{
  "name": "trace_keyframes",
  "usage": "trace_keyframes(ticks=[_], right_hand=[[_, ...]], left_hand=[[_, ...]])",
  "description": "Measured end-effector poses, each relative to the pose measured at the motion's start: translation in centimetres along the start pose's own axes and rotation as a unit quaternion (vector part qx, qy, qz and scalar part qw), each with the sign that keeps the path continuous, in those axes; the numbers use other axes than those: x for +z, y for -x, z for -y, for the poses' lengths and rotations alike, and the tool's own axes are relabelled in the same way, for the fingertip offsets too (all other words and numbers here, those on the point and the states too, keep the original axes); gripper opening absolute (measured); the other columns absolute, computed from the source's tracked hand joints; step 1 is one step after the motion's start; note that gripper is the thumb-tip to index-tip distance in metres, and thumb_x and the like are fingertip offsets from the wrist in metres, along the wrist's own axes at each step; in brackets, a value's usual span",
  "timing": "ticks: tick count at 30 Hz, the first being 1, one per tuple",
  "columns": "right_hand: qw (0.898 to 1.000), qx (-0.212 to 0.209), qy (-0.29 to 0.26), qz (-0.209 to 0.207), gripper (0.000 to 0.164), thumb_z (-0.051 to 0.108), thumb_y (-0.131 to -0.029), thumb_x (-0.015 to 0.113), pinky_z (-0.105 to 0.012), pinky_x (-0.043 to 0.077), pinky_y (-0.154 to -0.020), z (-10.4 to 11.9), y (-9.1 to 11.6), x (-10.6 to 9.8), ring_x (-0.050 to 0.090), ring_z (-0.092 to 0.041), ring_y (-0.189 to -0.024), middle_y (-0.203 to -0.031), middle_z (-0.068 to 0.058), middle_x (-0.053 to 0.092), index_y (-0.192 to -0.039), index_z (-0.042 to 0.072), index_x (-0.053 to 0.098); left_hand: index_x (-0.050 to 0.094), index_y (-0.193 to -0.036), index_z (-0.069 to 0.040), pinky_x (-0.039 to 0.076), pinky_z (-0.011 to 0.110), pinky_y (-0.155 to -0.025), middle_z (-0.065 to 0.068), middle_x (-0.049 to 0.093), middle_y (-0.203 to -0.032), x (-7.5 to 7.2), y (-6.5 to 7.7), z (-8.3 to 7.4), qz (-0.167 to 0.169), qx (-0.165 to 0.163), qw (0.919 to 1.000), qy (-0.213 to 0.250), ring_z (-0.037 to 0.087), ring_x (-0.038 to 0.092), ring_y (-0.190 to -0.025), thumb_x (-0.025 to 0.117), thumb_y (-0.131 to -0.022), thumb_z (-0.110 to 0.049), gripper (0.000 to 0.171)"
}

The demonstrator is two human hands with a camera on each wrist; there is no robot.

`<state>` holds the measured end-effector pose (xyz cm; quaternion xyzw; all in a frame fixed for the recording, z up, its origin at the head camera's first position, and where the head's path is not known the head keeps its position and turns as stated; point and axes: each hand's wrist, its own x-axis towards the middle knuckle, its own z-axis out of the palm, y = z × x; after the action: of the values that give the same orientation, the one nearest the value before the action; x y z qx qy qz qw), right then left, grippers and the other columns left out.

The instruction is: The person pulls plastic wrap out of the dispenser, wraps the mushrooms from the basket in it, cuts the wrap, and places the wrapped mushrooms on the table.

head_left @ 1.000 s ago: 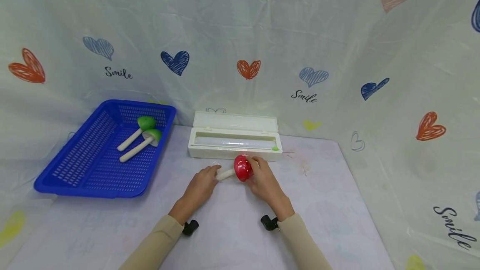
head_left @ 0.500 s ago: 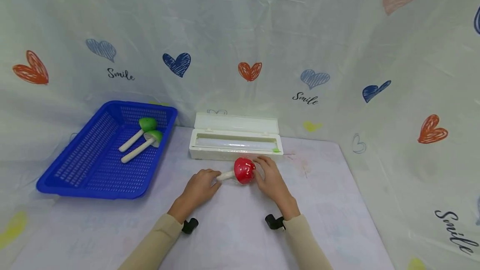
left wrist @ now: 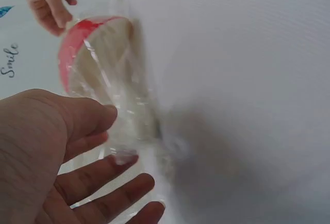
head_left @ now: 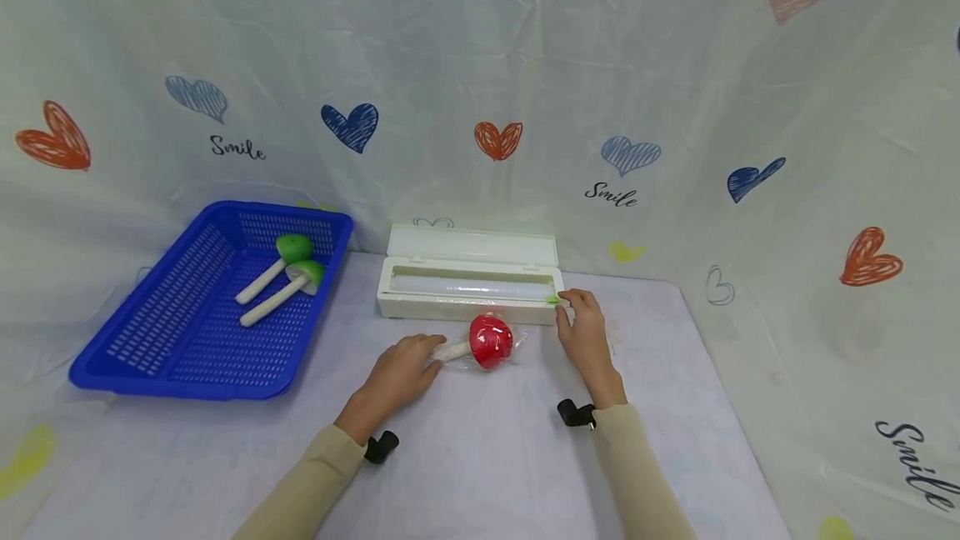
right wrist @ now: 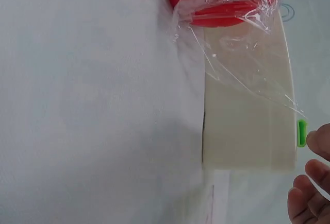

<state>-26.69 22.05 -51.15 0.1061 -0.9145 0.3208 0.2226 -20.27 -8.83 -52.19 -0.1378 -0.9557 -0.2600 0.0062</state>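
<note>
A toy mushroom point(head_left: 491, 342) with a red cap and pale stem lies on its side, loosely wrapped in clear plastic film point(right wrist: 227, 7). My left hand point(head_left: 403, 369) is at the stem end, its fingers spread and loosely extended beside the film point(left wrist: 126, 105). A white cling film dispenser point(head_left: 465, 307) stands behind the mushroom, its lid raised and a roll inside. At its right end my right hand point(head_left: 585, 332) has its fingertips close by the green slide cutter point(right wrist: 301, 133). Whether they touch the cutter is hard to tell.
A blue plastic basket point(head_left: 172, 388) stands at the left, holding two green-capped toy mushrooms point(head_left: 294, 248). The table point(head_left: 480, 457) has a white cover. Behind rises a pale curtain point(head_left: 435, 40) printed with hearts.
My right hand has left the red cap and moved right and back to the dispenser's green cutter. The left hand has stayed by the stem, and the mushroom has barely shifted.
</note>
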Motion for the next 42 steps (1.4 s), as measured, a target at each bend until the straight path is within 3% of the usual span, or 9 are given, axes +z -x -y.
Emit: trace_keyframes(ticks=[6,14,18,25,31,37,42], right_hand=[[0.999,0.012,0.002,0.040,0.025,0.008,-0.099,0.068,-0.052,0.053,-0.099,-0.5,-1.0,-0.6,0.060,-0.043,-0.116,-0.125,-0.028,0.059,-0.116,-0.009,0.070],[0.999,0.010,0.010,0.034,0.014,0.009,-0.097,0.070,-0.049,0.057,-0.083,-1.3,-1.3,-1.1,0.064,-0.039,-0.097,-0.115,-0.026,0.062,-0.104,-0.004,0.073],[0.999,0.008,0.026,0.036,0.010,0.003,-0.096,0.070,-0.048,0.059,-0.078,-1.4,-1.6,-1.4,0.068,-0.039,-0.093,-0.109,-0.026,0.066,-0.101,-0.006,0.072],[0.996,0.066,0.003,0.061,0.008,-0.002,-0.097,0.067,-0.036,0.059,-0.065,-1.8,-1.8,-1.5,0.073,-0.031,-0.081,-0.098,-0.023,0.073,-0.102,-0.007,0.069],[0.995,0.081,-0.007,0.055,0.007,0.001,-0.098,0.067,-0.038,0.061,-0.069,-2.0,-1.6,-1.4,0.076,-0.031,-0.087,-0.099,-0.022,0.074,-0.102,-0.005,0.068],[0.994,0.077,-0.033,0.066,0.011,0.003,-0.100,0.065,-0.038,0.062,-0.071,-1.9,-1.6,-0.9,0.076,-0.031,-0.087,-0.103,-0.023,0.074,-0.106,-0.005,0.068],[0.993,0.078,-0.042,0.079,0.015,0.007,-0.102,0.062,-0.040,0.062,-0.071,-1.9,-1.6,-0.7,0.076,-0.033,-0.090,-0.110,-0.023,0.073,-0.111,-0.004,0.067]], left_hand=[[0.073,-0.122,-0.011,0.060,0.046,-0.090,0.009,0.074,-0.120,-1.4,-1.5,-2.2,-0.005,0.012,0.9998,-0.016,0.028,0.069,-0.110,0.077,-0.092,-0.017,0.031],[0.072,-0.125,-0.012,0.060,0.039,-0.092,0.005,0.075,-0.118,-2.4,-4.1,-5.4,-0.040,0.084,0.9951,-0.036,0.025,0.070,-0.110,0.076,-0.094,-0.021,0.033],[0.073,-0.122,-0.012,0.060,0.038,-0.091,0.006,0.075,-0.116,-2.4,-5.3,-6.7,-0.038,0.112,0.9917,-0.051,0.024,0.069,-0.108,0.074,-0.095,-0.021,0.029],[0.072,-0.125,-0.014,0.058,0.040,-0.096,0.007,0.072,-0.126,-2.0,-6.9,-8.6,0.013,0.134,0.9888,-0.064,0.027,0.066,-0.117,0.071,-0.096,-0.022,0.030],[0.061,-0.141,-0.020,0.049,0.048,-0.107,0.007,0.059,-0.143,-0.3,-8.7,-10.4,0.083,0.137,0.9801,-0.118,0.029,0.053,-0.134,0.067,-0.100,-0.033,0.044],[0.044,-0.157,-0.026,0.033,0.055,-0.120,0.011,0.036,-0.164,1.6,-10.0,-12.3,0.134,0.109,0.9705,-0.168,0.034,0.030,-0.154,0.066,-0.099,-0.047,0.065],[0.046,-0.156,-0.026,0.023,0.059,-0.124,0.011,0.023,-0.171,3.0,-10.0,-13.0,0.161,0.094,0.9596,-0.211,0.034,0.021,-0.158,0.066,-0.096,-0.054,0.068]])
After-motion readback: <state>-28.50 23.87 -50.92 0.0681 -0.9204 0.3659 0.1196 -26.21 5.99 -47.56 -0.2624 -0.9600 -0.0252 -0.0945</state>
